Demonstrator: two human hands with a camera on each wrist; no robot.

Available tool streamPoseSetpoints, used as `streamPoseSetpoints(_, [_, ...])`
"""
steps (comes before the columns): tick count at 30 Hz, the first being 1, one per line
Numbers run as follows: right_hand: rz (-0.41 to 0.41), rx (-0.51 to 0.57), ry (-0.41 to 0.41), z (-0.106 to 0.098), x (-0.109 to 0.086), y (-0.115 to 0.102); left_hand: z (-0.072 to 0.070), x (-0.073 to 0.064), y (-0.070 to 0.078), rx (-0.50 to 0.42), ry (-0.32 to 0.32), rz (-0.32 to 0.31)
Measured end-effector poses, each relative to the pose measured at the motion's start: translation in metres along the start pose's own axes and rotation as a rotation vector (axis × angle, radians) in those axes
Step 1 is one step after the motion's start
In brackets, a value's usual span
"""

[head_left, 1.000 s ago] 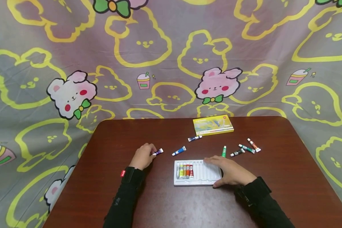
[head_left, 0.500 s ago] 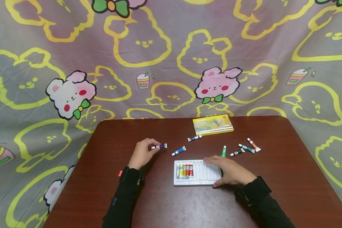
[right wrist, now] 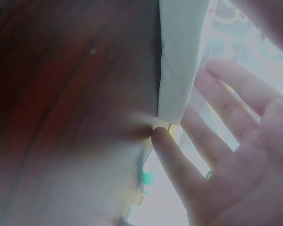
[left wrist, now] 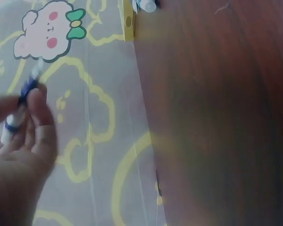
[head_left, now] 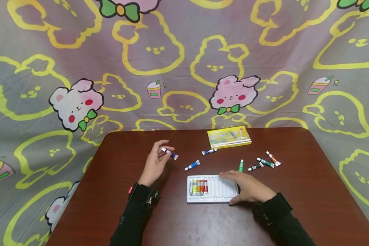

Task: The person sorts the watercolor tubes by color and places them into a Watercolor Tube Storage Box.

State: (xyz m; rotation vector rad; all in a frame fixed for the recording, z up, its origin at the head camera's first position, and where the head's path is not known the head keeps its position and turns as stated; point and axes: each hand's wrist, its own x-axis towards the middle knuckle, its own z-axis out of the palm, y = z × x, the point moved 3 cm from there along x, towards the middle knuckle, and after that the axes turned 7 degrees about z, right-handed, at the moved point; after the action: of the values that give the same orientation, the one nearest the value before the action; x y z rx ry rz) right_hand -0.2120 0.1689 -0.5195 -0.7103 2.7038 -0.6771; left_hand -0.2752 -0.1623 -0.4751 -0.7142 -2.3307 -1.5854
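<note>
My left hand (head_left: 153, 162) pinches a small purple paint tube (head_left: 169, 153) between thumb and fingers, raised over the table's left part. The white cap points toward the back left, the flat crimped end toward the front right. In the left wrist view the same tube (left wrist: 29, 87) looks blurred. My right hand (head_left: 252, 188) grips the right end of a white plastic tray (head_left: 213, 186), thumb at its near edge, fingers at its far edge. Several paint tubes (head_left: 198, 188), from silver and yellow to red, lie side by side in its left slots. The right wrist view shows the tray's side wall (right wrist: 179, 61).
On the brown table (head_left: 178, 225) lie a blue tube (head_left: 192, 165) and a dark blue one (head_left: 209, 151). Green (head_left: 241, 165), black (head_left: 255, 166), teal (head_left: 265, 162) and brown (head_left: 273, 158) tubes lie to the right. A yellow box (head_left: 229, 136) sits near the back edge.
My left hand has lifted the purple tube off the table, moved it farther back and tilted it. The right hand and tray have stayed put.
</note>
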Motion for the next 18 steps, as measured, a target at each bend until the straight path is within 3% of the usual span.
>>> streamPoseSetpoints(3, [-0.001,-0.002,0.003,0.0,0.0,0.0,0.001,0.0,-0.011,-0.008,0.0,-0.024])
streamPoseSetpoints(11, [0.017,0.002,-0.007,0.001,0.001,0.001,0.002,-0.003,-0.016,0.154,-0.017,-0.057])
streamPoseSetpoints(18, [0.022,0.011,-0.004,-0.001,-0.002,0.0,0.006,-0.004,-0.016,0.078,-0.07,-0.126])
